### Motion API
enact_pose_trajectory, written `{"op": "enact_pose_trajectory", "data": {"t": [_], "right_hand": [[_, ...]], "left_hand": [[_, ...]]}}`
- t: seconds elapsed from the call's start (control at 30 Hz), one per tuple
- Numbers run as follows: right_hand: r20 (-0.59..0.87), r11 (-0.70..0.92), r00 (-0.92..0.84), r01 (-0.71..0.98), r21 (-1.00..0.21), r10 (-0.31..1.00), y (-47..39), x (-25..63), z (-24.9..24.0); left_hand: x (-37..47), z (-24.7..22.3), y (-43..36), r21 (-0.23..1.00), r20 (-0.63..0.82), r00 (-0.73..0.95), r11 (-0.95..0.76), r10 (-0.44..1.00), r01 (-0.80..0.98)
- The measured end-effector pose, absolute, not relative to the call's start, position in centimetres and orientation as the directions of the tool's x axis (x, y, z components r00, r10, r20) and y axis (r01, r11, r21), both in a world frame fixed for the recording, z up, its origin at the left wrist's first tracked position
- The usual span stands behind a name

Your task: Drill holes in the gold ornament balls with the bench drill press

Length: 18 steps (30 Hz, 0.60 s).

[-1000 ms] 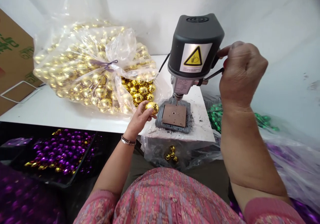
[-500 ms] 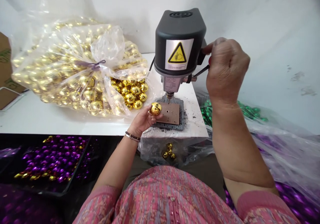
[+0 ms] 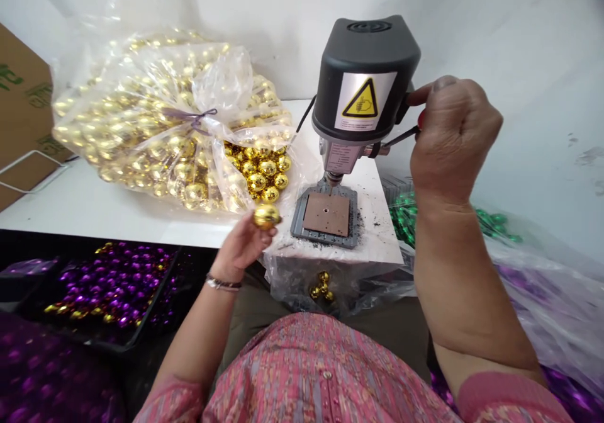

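Observation:
Between the thumb and fingers of my left hand [image 3: 243, 242] is a shiny gold ball [image 3: 267, 216], held left of a small drill press [image 3: 368, 89]. My right hand [image 3: 455, 133] is closed around the press's feed lever [image 3: 401, 136], with a finger reaching toward the side of the black housing. Under the chuck [image 3: 334, 179] lies a brown square board [image 3: 326, 214] with a small hole, set on the grey base. The lever's end is mostly hidden by my right hand.
A tied clear bag of gold balls [image 3: 155, 133] fills the table's left side. Dark shavings surround the base. Several gold balls [image 3: 323, 287] lie in clear plastic below the edge. Purple balls [image 3: 113, 284] fill a black tray lower left; green ones [image 3: 495, 225] sit at right.
My left hand has drawn the gold ball left, away from the board. My right hand stays on the lever. The whole view has shifted slightly.

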State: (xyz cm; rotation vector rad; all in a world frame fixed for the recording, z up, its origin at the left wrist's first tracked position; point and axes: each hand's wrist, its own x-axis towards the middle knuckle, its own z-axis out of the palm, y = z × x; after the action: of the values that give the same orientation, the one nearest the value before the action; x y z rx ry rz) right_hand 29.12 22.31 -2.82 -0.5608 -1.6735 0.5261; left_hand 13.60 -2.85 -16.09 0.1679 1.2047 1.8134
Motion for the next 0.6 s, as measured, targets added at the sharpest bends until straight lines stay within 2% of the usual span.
{"op": "enact_pose_trajectory", "data": {"t": [0.07,0.1,0.13,0.17,0.2,0.23,0.3,0.33,0.37,0.43,0.5,0.53,0.6], "right_hand": [[0.783,0.799,-0.164,0.077,-0.597,0.601,22.5,29.2,-3.0],[0.793,0.810,-0.171,0.077,-0.581,0.585,22.5,29.3,-3.1],[0.800,0.819,-0.179,0.074,-0.570,0.573,22.6,29.3,-3.2],[0.804,0.823,-0.179,0.070,-0.564,0.567,22.7,29.4,-3.3],[0.806,0.823,-0.173,0.066,-0.564,0.566,22.7,29.4,-3.3],[0.805,0.821,-0.168,0.061,-0.568,0.570,22.7,29.4,-3.3],[0.798,0.813,-0.164,0.061,-0.579,0.580,22.6,29.4,-3.3],[0.797,0.813,-0.166,0.068,-0.579,0.581,22.6,29.4,-3.3],[0.797,0.814,-0.169,0.076,-0.575,0.579,22.5,29.4,-3.3],[0.801,0.818,-0.172,0.086,-0.568,0.574,22.4,29.5,-3.2],[0.804,0.821,-0.171,0.082,-0.565,0.570,22.4,29.5,-3.2],[0.803,0.821,-0.172,0.076,-0.566,0.570,22.4,29.5,-3.3],[0.802,0.819,-0.174,0.063,-0.570,0.571,22.4,29.6,-3.3]], "left_hand": [[11.2,-14.2,-7.0,0.855,-0.031,-0.846,-0.424,0.532,-0.299],[10.0,-13.3,-8.6,0.830,0.122,-0.914,-0.545,0.386,-0.120],[8.9,-12.4,-9.7,0.800,0.221,-0.934,-0.600,0.281,0.009],[8.0,-11.7,-10.2,0.803,0.248,-0.937,-0.593,0.247,0.057],[7.4,-11.3,-10.0,0.806,0.262,-0.944,-0.583,0.201,0.100],[7.2,-11.1,-9.2,0.844,0.242,-0.945,-0.528,0.222,0.093],[7.5,-11.4,-6.3,0.969,0.177,-0.939,-0.219,0.295,0.114],[7.8,-11.7,-4.5,0.974,0.220,-0.917,-0.015,0.333,0.228],[8.2,-12.0,-2.7,0.897,0.314,-0.868,0.179,0.385,0.404],[8.7,-12.5,0.4,0.569,0.443,-0.718,0.451,0.537,0.688],[8.4,-12.9,2.5,0.240,0.411,-0.610,0.565,0.678,0.789],[8.0,-13.1,3.2,0.122,0.361,-0.590,0.591,0.722,0.797],[7.1,-13.5,4.0,-0.030,0.265,-0.590,0.618,0.762,0.785]]}}
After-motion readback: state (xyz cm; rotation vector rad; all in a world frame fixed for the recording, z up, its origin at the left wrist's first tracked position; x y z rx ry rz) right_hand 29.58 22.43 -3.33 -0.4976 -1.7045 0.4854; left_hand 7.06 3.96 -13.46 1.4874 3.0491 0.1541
